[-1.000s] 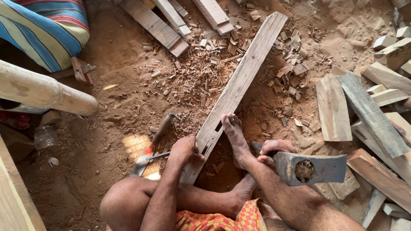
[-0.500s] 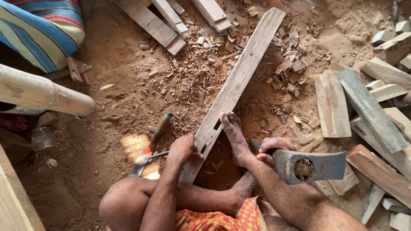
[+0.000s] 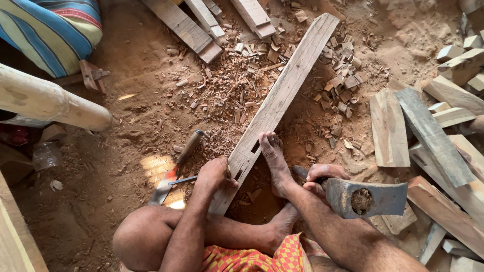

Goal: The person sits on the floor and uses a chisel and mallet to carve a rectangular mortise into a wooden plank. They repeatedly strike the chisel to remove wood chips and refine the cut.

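Firmly, right hand [image 3: 325,176] grips iron axe [image 3: 370,197] — left hand [image 3: 214,174] steadies rough plank [image 3: 276,106].

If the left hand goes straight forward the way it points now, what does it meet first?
The left hand already rests on the near end of the long plank, its fingers pointing up along it. Going on, it would likely slide along the plank; the foot lies just beside that line.

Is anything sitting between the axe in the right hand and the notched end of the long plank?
Yes. The person's bare foot rests on the long plank beside the notch, directly between the axe head in the right hand and the notched end, which the left hand grips.
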